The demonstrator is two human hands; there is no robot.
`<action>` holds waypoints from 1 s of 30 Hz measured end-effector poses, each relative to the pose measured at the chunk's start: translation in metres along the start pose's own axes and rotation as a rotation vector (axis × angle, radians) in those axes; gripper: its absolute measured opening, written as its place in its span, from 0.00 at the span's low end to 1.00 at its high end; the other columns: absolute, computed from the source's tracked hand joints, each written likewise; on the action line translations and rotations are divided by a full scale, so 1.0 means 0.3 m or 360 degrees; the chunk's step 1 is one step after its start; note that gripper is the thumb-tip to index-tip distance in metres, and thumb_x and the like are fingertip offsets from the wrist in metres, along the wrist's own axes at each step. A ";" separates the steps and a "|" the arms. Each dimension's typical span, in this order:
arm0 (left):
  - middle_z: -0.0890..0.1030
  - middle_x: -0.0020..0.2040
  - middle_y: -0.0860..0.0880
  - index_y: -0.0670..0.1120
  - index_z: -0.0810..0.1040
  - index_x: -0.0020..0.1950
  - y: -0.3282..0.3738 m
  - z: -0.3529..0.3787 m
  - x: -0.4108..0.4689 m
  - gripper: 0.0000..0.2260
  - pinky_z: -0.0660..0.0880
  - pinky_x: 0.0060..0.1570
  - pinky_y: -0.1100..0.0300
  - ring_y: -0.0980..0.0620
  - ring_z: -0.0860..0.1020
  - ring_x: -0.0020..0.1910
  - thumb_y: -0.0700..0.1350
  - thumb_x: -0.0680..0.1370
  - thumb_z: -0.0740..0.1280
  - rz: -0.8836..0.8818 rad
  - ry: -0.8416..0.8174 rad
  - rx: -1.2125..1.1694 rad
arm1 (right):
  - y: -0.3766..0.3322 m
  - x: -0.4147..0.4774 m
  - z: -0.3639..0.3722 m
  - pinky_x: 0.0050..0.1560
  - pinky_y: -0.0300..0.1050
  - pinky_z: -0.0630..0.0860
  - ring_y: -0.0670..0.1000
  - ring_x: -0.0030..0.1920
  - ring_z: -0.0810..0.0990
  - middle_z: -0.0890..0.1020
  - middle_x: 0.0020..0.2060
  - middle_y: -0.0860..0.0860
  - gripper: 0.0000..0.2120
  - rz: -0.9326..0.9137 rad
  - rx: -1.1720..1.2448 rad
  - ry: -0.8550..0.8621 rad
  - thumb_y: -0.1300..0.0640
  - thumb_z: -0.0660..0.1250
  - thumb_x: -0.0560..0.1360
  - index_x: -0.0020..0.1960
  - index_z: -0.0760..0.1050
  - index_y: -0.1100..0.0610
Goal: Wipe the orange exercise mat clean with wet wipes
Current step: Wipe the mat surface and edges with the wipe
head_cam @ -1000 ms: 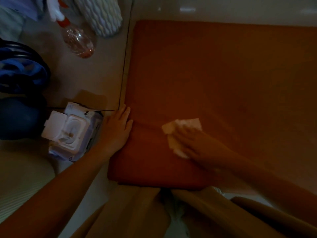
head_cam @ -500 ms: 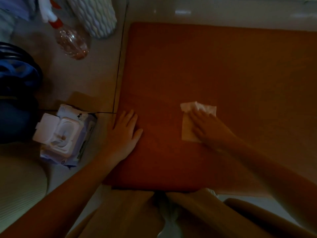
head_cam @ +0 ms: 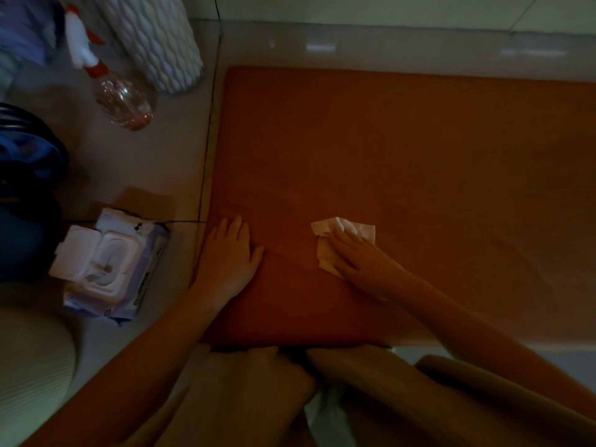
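Observation:
The orange exercise mat (head_cam: 403, 162) lies flat on the tiled floor and fills the centre and right of the head view. A white wet wipe (head_cam: 335, 235) lies on its near left part. My right hand (head_cam: 364, 259) presses flat on the wipe with straight fingers, covering its near right half. My left hand (head_cam: 230, 256) rests flat, fingers straight, on the mat's left edge. The wet wipes pack (head_cam: 109, 262), lid flipped open, sits on the floor left of the mat.
A clear spray bottle (head_cam: 119, 95) with a white and red trigger lies on the floor at upper left, next to a white textured cylinder (head_cam: 158, 40). A dark blue bag (head_cam: 25, 175) is at the left edge. My knees (head_cam: 258, 391) are at the mat's near edge.
My right hand has slid the wipe away from me and to the right across the mat over the last second. My left hand shifted further onto the mat's edge.

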State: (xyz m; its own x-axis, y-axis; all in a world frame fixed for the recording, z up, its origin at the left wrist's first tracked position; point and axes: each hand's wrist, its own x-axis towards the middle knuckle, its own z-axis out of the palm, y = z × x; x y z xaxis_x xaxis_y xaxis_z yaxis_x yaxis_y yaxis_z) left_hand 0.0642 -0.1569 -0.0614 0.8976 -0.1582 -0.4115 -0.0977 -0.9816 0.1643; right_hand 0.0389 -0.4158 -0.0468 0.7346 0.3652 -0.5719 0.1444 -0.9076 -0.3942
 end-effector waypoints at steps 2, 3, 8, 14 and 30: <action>0.52 0.79 0.43 0.42 0.54 0.78 0.012 -0.005 0.000 0.28 0.50 0.75 0.48 0.42 0.49 0.78 0.55 0.83 0.52 -0.0033 -0.0034 -0.0008 | -0.006 -0.028 -0.010 0.75 0.52 0.39 0.43 0.69 0.32 0.35 0.73 0.43 0.27 0.0058 0.0026 -0.0018 0.48 0.48 0.84 0.78 0.40 0.50; 0.51 0.79 0.43 0.42 0.52 0.79 0.017 -0.011 0.001 0.27 0.50 0.75 0.47 0.41 0.49 0.77 0.54 0.83 0.52 -0.0042 -0.0065 0.0001 | -0.005 -0.047 -0.017 0.74 0.52 0.40 0.42 0.68 0.33 0.36 0.74 0.44 0.27 0.0095 0.0037 -0.0038 0.48 0.48 0.84 0.78 0.40 0.51; 0.52 0.78 0.41 0.45 0.53 0.79 0.051 -0.039 -0.002 0.27 0.50 0.74 0.44 0.39 0.50 0.77 0.57 0.83 0.50 -0.0064 -0.0088 0.0041 | 0.049 -0.119 -0.062 0.74 0.50 0.41 0.51 0.76 0.37 0.37 0.76 0.51 0.28 0.0183 -0.0062 -0.0067 0.49 0.49 0.84 0.78 0.39 0.53; 0.54 0.77 0.37 0.40 0.63 0.73 0.113 -0.012 0.021 0.27 0.50 0.75 0.44 0.39 0.51 0.77 0.58 0.82 0.52 -0.0182 0.0009 -0.0060 | 0.119 -0.020 -0.074 0.75 0.62 0.43 0.60 0.76 0.37 0.36 0.76 0.56 0.29 0.0259 -0.0285 0.0023 0.50 0.47 0.84 0.78 0.36 0.56; 0.51 0.79 0.47 0.47 0.55 0.78 0.160 -0.004 0.119 0.27 0.45 0.75 0.46 0.47 0.46 0.78 0.56 0.82 0.54 -0.0199 0.0147 -0.0196 | 0.204 0.068 -0.088 0.73 0.67 0.46 0.64 0.75 0.36 0.38 0.77 0.59 0.31 0.0268 -0.0200 0.0123 0.46 0.40 0.79 0.78 0.40 0.57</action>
State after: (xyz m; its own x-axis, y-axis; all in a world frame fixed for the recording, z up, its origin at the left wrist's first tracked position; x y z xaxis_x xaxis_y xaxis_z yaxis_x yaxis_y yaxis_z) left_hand 0.0920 -0.2096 -0.0671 0.9356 -0.0196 -0.3526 0.0655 -0.9715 0.2277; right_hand 0.0802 -0.4694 -0.0635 0.8033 0.1938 -0.5631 0.0933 -0.9748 -0.2024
